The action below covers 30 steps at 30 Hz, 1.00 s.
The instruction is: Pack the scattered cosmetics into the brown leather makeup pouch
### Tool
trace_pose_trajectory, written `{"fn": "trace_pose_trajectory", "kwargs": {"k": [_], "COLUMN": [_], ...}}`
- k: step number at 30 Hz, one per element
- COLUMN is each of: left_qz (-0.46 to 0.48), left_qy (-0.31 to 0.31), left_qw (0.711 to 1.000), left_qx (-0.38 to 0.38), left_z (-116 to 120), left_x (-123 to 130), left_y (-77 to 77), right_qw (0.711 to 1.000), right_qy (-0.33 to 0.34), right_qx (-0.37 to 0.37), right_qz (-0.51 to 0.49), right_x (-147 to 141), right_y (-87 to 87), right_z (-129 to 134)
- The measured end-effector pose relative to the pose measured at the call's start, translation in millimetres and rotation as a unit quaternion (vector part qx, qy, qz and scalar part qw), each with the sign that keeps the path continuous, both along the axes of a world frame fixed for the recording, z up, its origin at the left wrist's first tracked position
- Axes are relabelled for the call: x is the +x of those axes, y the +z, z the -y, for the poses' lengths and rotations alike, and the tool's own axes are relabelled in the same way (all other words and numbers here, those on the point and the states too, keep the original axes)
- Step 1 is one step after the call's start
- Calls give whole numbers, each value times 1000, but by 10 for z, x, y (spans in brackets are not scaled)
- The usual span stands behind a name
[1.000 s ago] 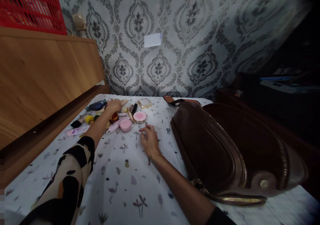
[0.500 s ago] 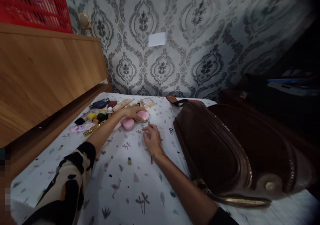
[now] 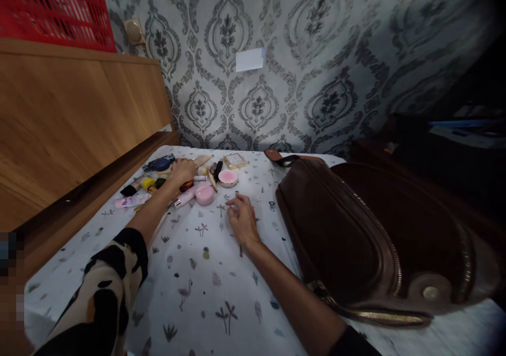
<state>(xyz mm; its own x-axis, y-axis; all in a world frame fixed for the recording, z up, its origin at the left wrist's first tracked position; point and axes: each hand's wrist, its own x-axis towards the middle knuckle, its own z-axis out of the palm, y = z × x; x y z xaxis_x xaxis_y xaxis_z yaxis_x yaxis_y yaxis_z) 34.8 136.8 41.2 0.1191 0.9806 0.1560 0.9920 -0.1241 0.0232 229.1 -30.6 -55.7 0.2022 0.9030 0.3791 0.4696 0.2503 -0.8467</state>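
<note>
My left hand [image 3: 184, 171] is over the back left of a spread of cosmetics, beside a dark blue round item [image 3: 161, 164]; its fingertips are hidden, so whether it grips anything does not show. My right hand [image 3: 242, 216] rests on the patterned white sheet [image 3: 190, 261], fingers loosely curled and apart, holding nothing. Between the hands lie a pink round compact [image 3: 228, 177], a pink round jar [image 3: 204, 195] and a pink tube [image 3: 185, 197]. Behind them is a clear square case [image 3: 234, 160]. A yellow-capped item [image 3: 148, 184] and a lilac tube [image 3: 132, 201] lie at the left.
A large brown leather bag [image 3: 332, 224] with gold zips lies at the right, its strap tab [image 3: 272, 155] towards the wall. At the left stands a wooden cabinet [image 3: 87, 103] with a red basket [image 3: 59, 13] on top. Patterned wallpaper [image 3: 256, 106] rises behind the sheet.
My left hand has moved left and slightly back, away from the pink compact, uncovering several small cosmetics beside it. My right hand has stayed in place on the sheet.
</note>
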Motion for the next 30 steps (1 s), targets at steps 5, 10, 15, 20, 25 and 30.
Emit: {"fn": "trace_pose_trajectory", "kwargs": {"k": [5, 10, 15, 20, 25, 30], "left_qz": [26, 46, 81, 113, 133, 152], "left_qy": [-4, 23, 35, 20, -40, -103], "left_qw": [999, 997, 996, 992, 983, 971], "left_qx": [-22, -61, -21, 58, 119, 150], "left_z": [10, -78, -105, -26, 93, 259], "left_x": [-21, -19, -34, -119, -187, -196], "left_y": [31, 28, -24, -36, -50, -100], "right_qw": [1000, 1000, 1000, 1000, 1000, 1000], "right_qy": [2, 2, 1, 8, 4, 7], "right_qx": [12, 9, 16, 8, 0, 3], "right_qz": [-5, -3, -2, 1, 4, 6], "right_x": [5, 4, 0, 7, 8, 19], "right_y": [-7, -13, -19, -5, 13, 15], "right_z": [-9, -14, -11, -5, -8, -20]}}
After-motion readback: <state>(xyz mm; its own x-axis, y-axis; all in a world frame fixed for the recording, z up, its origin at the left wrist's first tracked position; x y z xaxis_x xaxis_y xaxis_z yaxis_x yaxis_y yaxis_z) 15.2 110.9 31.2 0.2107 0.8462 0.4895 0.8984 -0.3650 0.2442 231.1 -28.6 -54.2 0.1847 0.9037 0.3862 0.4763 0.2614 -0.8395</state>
